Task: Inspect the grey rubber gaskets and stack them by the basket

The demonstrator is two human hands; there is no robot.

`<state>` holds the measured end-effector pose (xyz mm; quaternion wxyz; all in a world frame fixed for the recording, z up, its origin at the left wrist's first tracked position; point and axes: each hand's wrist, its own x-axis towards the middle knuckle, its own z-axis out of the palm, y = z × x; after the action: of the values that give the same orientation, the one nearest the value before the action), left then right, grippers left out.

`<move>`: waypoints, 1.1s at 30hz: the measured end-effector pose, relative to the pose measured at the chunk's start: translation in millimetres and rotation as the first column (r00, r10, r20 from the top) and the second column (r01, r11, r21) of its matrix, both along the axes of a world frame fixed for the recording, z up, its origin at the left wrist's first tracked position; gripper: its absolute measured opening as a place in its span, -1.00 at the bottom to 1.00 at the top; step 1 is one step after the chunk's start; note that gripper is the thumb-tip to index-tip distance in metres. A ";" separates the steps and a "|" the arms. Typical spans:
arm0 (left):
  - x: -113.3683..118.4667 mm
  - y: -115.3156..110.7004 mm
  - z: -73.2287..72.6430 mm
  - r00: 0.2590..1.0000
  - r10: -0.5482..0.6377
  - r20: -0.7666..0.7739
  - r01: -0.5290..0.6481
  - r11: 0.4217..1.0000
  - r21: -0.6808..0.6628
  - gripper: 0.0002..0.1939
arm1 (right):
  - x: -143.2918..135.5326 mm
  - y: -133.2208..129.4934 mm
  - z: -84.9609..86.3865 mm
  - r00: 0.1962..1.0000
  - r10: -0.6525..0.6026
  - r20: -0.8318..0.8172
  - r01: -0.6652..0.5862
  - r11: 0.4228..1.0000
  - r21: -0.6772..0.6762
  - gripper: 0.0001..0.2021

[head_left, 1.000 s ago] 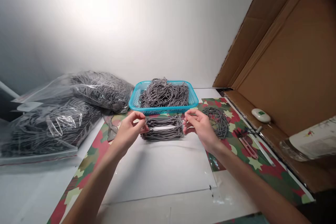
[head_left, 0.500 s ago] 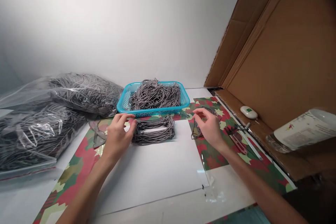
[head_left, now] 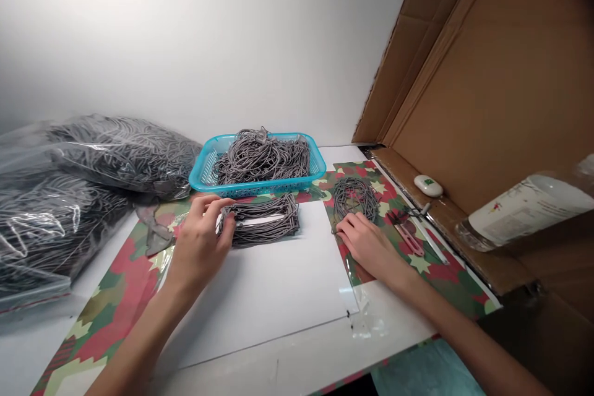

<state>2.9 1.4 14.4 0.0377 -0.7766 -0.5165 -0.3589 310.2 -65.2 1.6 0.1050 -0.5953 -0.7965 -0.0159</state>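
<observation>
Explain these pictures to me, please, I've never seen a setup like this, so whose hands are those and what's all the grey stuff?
There's no machine here: these are one person's bare hands, seen by a camera worn on the head, looking forward and down.

The left hand has its thumb and fingers around the left end of a flat grey cord bundle on a white sheet. The right hand is at the near edge of a loose grey coil. How firmly either grips isn't clear.

Behind sits a blue basket of more grey cords. Bulging clear bags of similar strands lie at left, and a pink-handled tool at right.
</observation>
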 end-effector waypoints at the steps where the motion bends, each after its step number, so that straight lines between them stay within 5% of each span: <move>1: 0.0 -0.1 -0.1 1.000 0.001 -0.002 -0.001 1.000 0.003 -0.72 | -0.7 1.1 1.4 1.000 0.003 0.005 -0.003 1.000 -0.003 -0.81; 11: 2.8 -4.7 0.7 1.000 0.003 0.012 -0.003 0.999 -0.033 -0.71 | 7.2 9.9 19.1 0.969 -0.029 -0.244 0.024 0.999 -0.026 -0.78; 17: 5.6 -5.9 1.9 1.000 0.005 -0.001 -0.005 0.999 -0.032 -0.72 | 19.2 31.1 56.2 0.839 -0.167 -0.518 0.182 0.983 -0.023 -0.80; 22: 5.7 -5.7 1.1 1.000 0.011 -0.010 -0.011 0.999 -0.031 -0.71 | 17.0 41.8 91.2 0.695 -0.112 -0.710 0.141 0.990 -0.019 -0.77; 27: 6.2 -6.4 1.3 1.000 0.004 -0.008 -0.004 0.999 -0.039 -0.72 | 17.3 43.9 116.3 0.875 -0.046 -0.482 0.169 0.962 0.215 -0.71; 33: 7.0 -6.9 1.3 1.000 0.006 -0.004 -0.006 0.999 -0.044 -0.74 | 17.6 42.7 137.0 0.911 0.006 -0.411 0.172 0.903 0.393 -0.75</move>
<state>9.9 -5.5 15.7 0.0228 -0.7764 -0.5265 -0.3457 327.8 -22.5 138.6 0.3917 -0.5829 -0.7086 -0.0688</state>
